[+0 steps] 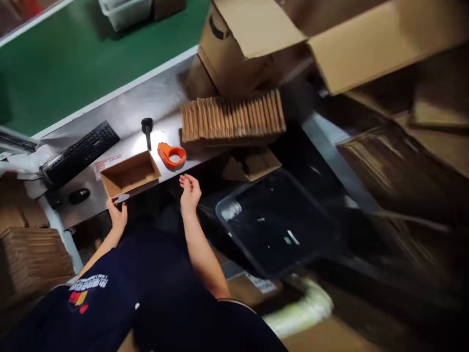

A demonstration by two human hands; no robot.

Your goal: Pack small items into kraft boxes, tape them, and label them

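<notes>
A small open cardboard box [130,173] sits at the near edge of the steel table [124,107]. My left hand [117,213] reaches up to the box's near left corner, fingers stretched and touching the edge there, holding nothing. My right hand [189,191] hovers just off the table edge with loosely curled, parted fingers and nothing in them. It is closest to an orange tape dispenser [171,155] lying right of the box. A black handled tool [147,130] stands behind the dispenser.
A black keyboard [78,154] and mouse [79,195] lie left of the box. A row of flat cardboard blanks [232,116] lies beyond, with large open cartons [252,39] behind. A dark plastic bin [274,222] sits below right. More stacked cardboard [31,259] is at left.
</notes>
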